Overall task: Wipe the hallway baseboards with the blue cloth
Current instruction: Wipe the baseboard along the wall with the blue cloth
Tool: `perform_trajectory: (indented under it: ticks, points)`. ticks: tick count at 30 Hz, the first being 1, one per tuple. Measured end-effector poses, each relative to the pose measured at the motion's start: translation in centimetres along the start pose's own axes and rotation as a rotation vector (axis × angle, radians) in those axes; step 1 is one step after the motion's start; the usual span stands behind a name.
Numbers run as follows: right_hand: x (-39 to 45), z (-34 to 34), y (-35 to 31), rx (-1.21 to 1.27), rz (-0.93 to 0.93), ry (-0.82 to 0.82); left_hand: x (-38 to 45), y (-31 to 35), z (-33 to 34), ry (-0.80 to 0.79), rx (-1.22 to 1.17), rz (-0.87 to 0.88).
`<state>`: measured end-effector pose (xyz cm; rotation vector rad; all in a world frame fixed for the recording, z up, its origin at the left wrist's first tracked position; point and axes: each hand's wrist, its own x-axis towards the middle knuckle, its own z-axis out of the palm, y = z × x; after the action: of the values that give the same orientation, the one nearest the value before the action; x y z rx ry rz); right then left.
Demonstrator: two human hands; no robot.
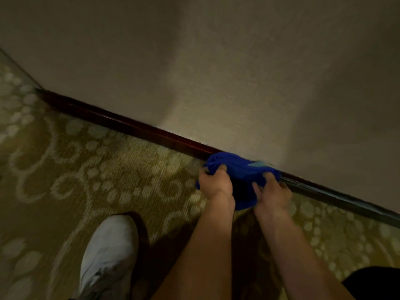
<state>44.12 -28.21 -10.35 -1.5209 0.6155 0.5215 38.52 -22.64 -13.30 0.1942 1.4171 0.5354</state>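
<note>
Gripping the bunched blue cloth (236, 169) with curled fingers, the left hand (216, 182) and right hand (271, 191) held it against the dark baseboard (134, 126). Bunched, it risked skipping the top edge or snagging the patterned carpet (86, 169). No container showed.

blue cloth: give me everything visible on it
The blue cloth is deep blue, soft and ribbed-looking, bunched into a wad rather than spread flat. A small pale blue patch, maybe a tag, shows at its upper right. It sits where the dark glossy baseboard meets the patterned carpet, covering part of the baseboard. The left hand and right hand grip it from the near side.
</note>
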Motion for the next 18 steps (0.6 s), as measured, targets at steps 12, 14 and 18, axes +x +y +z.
perform_trajectory:
  ticks: [12, 14, 18]
  points:
    - [-4.1, 4.3, 4.5, -0.053, 0.169, -0.330, 1.4, 7.5, -1.8, 0.277, -0.260, 0.282]
    - [-3.3, 3.2, 4.0, 0.070, 0.224, -0.305, 1.6, 5.9, -2.1, 0.227, -0.144, 0.241]
    - [-1.6, 1.6, 3.3, 0.216, 0.276, -0.156, 1.4, 3.8, -3.0, 0.049, -0.039, 0.150]
